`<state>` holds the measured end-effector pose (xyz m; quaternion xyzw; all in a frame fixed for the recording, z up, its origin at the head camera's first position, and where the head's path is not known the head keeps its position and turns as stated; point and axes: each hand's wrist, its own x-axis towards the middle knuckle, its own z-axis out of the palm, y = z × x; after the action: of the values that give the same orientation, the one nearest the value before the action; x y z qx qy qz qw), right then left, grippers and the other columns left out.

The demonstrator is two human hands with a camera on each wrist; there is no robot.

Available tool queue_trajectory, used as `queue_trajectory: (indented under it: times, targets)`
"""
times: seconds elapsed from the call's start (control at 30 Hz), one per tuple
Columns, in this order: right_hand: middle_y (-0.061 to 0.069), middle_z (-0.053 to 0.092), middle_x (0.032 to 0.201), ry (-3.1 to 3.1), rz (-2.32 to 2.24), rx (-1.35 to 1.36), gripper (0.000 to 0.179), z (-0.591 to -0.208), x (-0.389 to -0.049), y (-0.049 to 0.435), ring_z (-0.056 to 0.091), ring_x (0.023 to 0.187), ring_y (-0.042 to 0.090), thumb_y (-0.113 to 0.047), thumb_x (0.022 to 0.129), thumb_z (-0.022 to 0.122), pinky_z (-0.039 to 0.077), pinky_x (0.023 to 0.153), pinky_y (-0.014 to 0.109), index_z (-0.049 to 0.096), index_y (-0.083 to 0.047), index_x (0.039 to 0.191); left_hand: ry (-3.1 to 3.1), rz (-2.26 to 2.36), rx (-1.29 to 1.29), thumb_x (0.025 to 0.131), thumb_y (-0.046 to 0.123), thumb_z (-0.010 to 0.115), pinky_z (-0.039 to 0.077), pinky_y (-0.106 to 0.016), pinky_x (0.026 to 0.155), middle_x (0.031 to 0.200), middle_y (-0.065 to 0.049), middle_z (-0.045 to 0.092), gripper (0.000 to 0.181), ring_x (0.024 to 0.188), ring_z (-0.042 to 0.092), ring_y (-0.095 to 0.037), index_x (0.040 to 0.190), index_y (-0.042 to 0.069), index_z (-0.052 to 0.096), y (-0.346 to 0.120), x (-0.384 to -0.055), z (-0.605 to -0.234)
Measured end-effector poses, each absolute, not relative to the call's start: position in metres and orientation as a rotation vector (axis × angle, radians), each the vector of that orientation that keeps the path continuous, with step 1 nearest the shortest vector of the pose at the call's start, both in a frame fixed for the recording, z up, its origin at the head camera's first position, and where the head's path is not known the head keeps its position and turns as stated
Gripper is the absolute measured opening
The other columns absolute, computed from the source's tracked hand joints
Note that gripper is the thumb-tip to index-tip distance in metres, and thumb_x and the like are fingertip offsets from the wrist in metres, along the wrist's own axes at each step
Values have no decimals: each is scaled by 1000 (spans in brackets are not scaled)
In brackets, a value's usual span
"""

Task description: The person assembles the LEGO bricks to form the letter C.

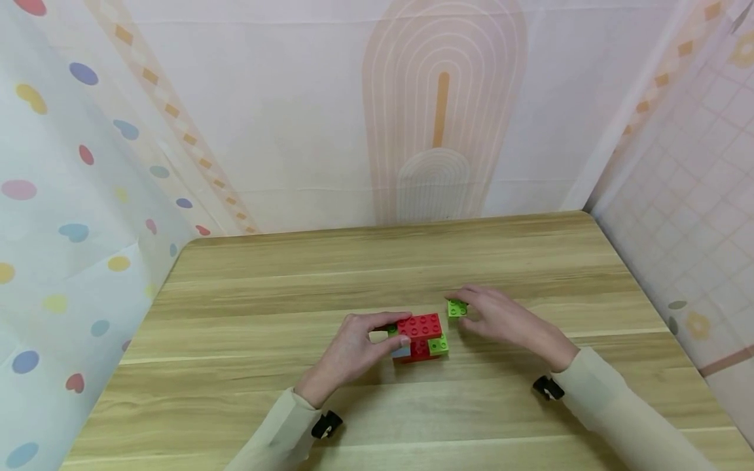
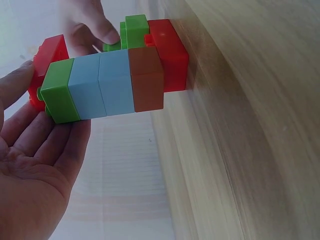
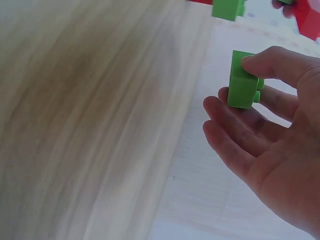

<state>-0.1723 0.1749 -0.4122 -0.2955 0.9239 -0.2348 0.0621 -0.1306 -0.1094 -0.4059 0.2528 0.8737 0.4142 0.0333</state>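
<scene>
My left hand (image 1: 356, 343) grips the upper end of a stack of toy building bricks, thumb in front and fingers behind. On top lies a long red brick (image 1: 419, 324). Below it, in the left wrist view, a column shows a green brick (image 2: 59, 92), two light blue bricks (image 2: 100, 85) and a brown brick (image 2: 146, 80). A red brick (image 2: 172, 55) forms the base, with green bricks (image 2: 136, 31) on its other end. My right hand (image 1: 497, 317) pinches a loose green brick (image 3: 242, 82) between thumb and fingers, just right of the stack.
Both hands work over a wood-grain table (image 1: 265, 275). Patterned cloth hangs behind it (image 1: 306, 131) and along both sides. A black strap piece (image 1: 326, 425) sits at the left wrist, another black strap piece (image 1: 548, 388) at the right.
</scene>
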Motion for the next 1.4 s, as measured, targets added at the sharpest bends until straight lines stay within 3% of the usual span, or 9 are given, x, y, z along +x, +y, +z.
queue_trajectory:
  times: [0.13, 0.33, 0.6, 0.83, 1.03, 1.3, 1.4]
  targets:
    - [13, 58, 134, 2802, -774, -897, 48, -409, -167, 175, 55, 122, 32, -13, 91, 69, 46, 99, 52, 57, -8, 137, 2682, 1285, 782, 91, 33, 73, 49, -27, 70, 115, 1, 72, 39, 73, 56, -8, 127, 17, 68, -110, -131, -406]
    - [11, 60, 129, 2826, -837, -939, 48, -407, -161, 174, 58, 116, 30, -11, 89, 71, 49, 96, 51, 59, -7, 135, 2676, 1275, 773, 92, 32, 73, 47, -25, 65, 113, 4, 72, 39, 57, 42, -2, 127, 18, 68, -111, -131, -406]
    - [12, 58, 133, 2822, -872, -977, 49, -404, -154, 171, 57, 119, 31, -13, 90, 70, 48, 97, 50, 57, -6, 136, 2685, 1269, 779, 91, 30, 74, 48, -26, 67, 112, 4, 72, 38, 64, 49, -3, 127, 19, 69, -111, -131, -406]
    - [13, 60, 132, 2796, -964, -970, 50, -405, -150, 167, 60, 114, 28, -15, 89, 72, 51, 95, 45, 56, -3, 135, 2679, 1296, 781, 91, 29, 74, 52, -27, 73, 116, 2, 71, 37, 82, 61, -4, 126, 19, 69, -111, -132, -407]
    - [10, 62, 127, 2771, -1047, -942, 46, -407, -147, 163, 62, 108, 24, -12, 87, 75, 54, 91, 42, 60, -5, 130, 2681, 1295, 765, 90, 30, 74, 51, -28, 72, 115, 2, 71, 38, 80, 60, -6, 126, 20, 69, -111, -132, -407]
    - [7, 62, 125, 2732, -1107, -965, 43, -410, -146, 160, 63, 106, 21, -9, 84, 75, 54, 90, 40, 61, -7, 126, 2663, 1326, 758, 90, 30, 74, 56, -41, 79, 115, 1, 72, 37, 97, 66, -9, 125, 18, 70, -110, -133, -407]
    - [5, 63, 121, 2718, -1112, -979, 43, -411, -146, 160, 63, 103, 18, -9, 84, 74, 55, 89, 37, 61, -7, 125, 2660, 1325, 756, 90, 31, 74, 56, -41, 80, 115, 2, 72, 38, 96, 65, -8, 125, 19, 70, -110, -133, -407]
